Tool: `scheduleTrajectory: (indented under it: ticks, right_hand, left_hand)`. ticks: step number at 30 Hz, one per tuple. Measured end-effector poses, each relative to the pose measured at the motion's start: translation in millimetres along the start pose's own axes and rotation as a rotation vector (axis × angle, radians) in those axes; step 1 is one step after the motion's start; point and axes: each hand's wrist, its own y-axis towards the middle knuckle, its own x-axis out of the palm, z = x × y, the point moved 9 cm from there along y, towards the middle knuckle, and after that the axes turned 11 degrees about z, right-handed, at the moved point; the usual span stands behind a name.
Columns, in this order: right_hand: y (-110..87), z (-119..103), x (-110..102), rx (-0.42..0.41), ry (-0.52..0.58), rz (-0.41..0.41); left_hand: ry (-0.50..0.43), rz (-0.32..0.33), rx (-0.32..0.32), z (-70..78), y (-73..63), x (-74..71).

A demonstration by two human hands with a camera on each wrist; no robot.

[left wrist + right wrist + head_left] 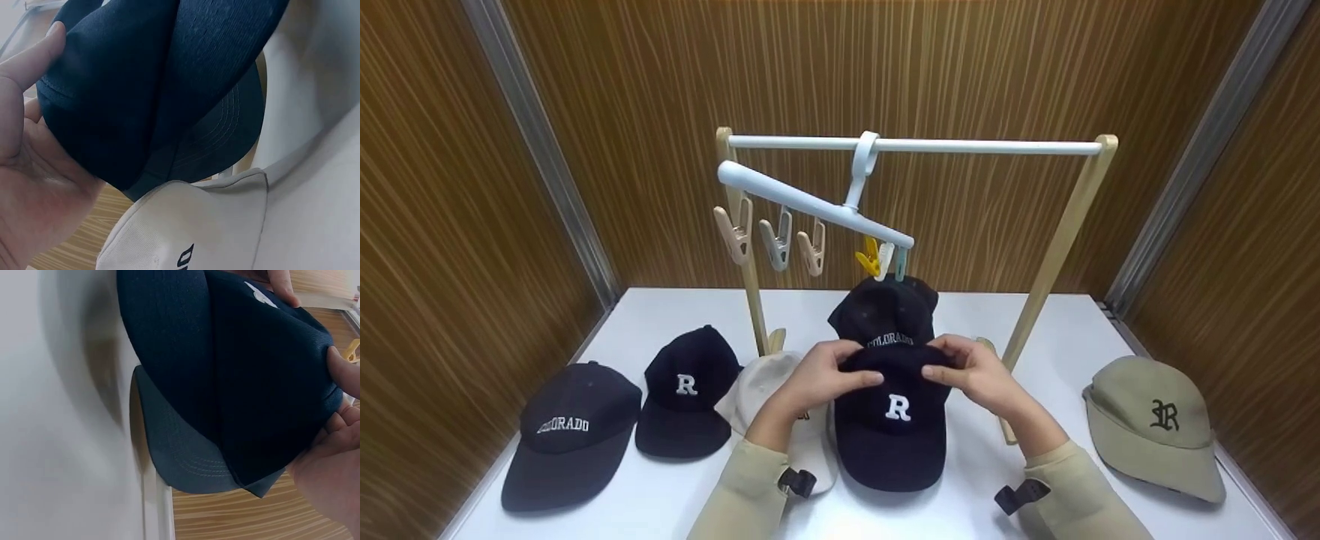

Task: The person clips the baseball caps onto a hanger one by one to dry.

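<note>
Cap (892, 442), black with a white R, low in front of the rack (990, 148); I watch the left hand (834, 373) and right hand (975, 375) each pinch a side of its crown, thumbs in front, closed on cloth, likely to steady it with the R showing. Behind, a second cap (885, 311) seems hung by clips (868, 259) from the rack's hanger (810, 203). White table (975, 487) under the rack, wood-grain walls (660, 90) around it
</note>
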Motion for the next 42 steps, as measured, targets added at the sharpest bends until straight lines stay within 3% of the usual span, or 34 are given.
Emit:
scheduleTrajectory:
  ticks: [11, 17, 32, 42]
  right_hand:
    - [11.4, -3, 0, 0.027, -0.071, 0.036]
    - [18.7, -10, 5, 0.025, -0.027, 0.004]
    - [32.8, -22, 13, 0.018, -0.018, -0.045]
    - [45.9, -31, 12, -0.007, -0.071, -0.05]
  left_hand:
    - [-0.023, 0.101, 0.032, 10.1, 0.9, -13.8]
    - [-0.069, 0.161, 0.039, 14.7, 0.5, -21.1]
    - [-0.159, 0.198, 0.038, 18.8, 1.2, -31.0]
    - [-0.215, 0.244, 0.095, 28.8, 1.3, -41.7]
